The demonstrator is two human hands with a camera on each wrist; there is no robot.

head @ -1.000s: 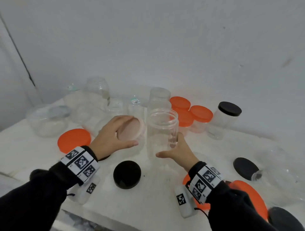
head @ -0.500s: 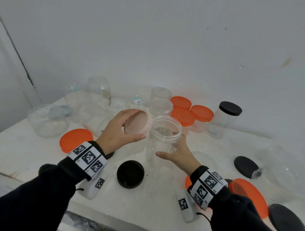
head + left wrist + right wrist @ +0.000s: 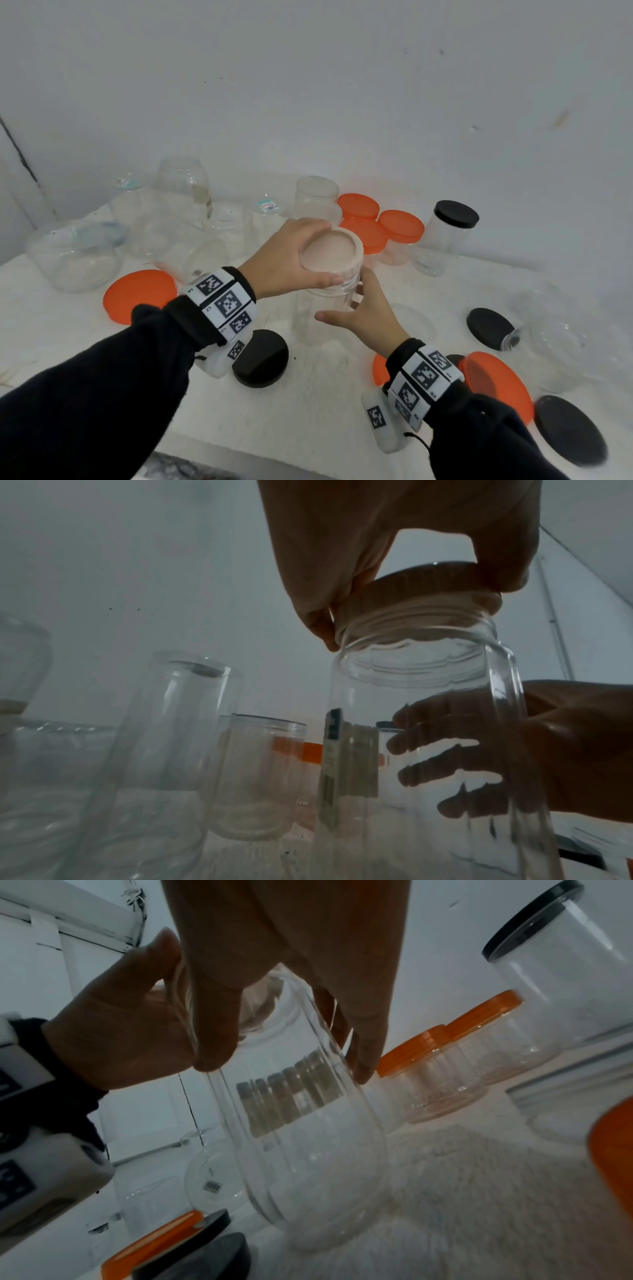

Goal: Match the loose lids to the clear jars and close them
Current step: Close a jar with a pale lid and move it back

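While the left hand (image 3: pixel 284 260) grips a pale lid (image 3: pixel 331 250) on the jar (image 3: pixel 325 308) held by the right hand (image 3: pixel 366 315), it isn't visibly screwed down. Four far jars are capped; several jars and lids remain loose.

The work surface is a white table (image 3: pixel 308 404) with a rough, grainy top; its near edge runs across the bottom of the head view. Behind it stands a plain pale grey-white wall (image 3: pixel 342 85) bearing small dark specks and a brownish mark (image 3: pixel 560 119) at upper right. At far left, a dark vertical seam (image 3: pixel 20 154) divides the wall. Lighting is soft and even.
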